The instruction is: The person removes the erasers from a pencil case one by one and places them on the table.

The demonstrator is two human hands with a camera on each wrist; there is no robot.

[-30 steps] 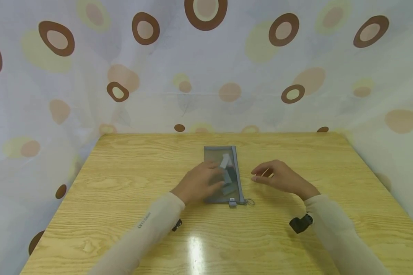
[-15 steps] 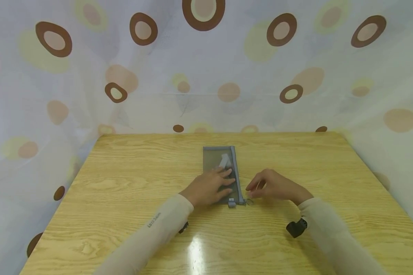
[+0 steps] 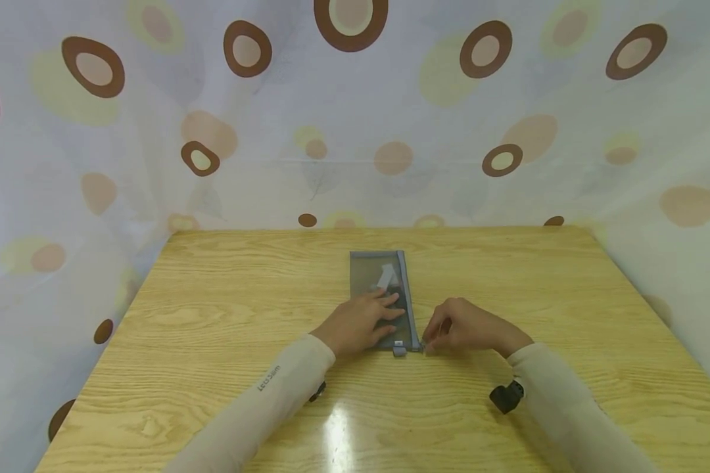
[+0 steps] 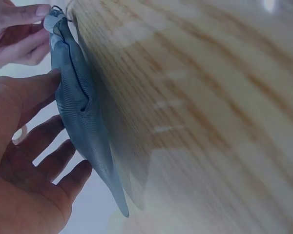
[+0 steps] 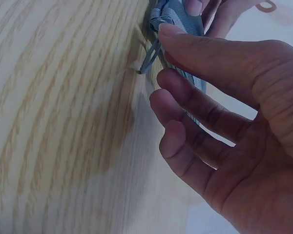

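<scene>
A grey mesh zip pouch lies flat on the table, with pale and dark flat pieces showing through it. My left hand rests on its near half with fingers spread, pressing it down. At the pouch's near right corner, my right hand pinches the zipper pull between thumb and forefinger. A thin ring loop hangs beside that thumb in the right wrist view. The other right fingers curl loosely underneath. In the left wrist view the bluish-looking pouch bulges along its zip edge, left fingertips against it.
The wooden table extends around the pouch on all sides. Behind it and at both sides hangs a white curtain with brown and beige spots. A small fabric tab sticks out from the pouch's near edge.
My left hand has shifted right and settled spread on the pouch. The right hand has come down and left from beside the pouch to its zip corner and taken hold of the zipper pull.
</scene>
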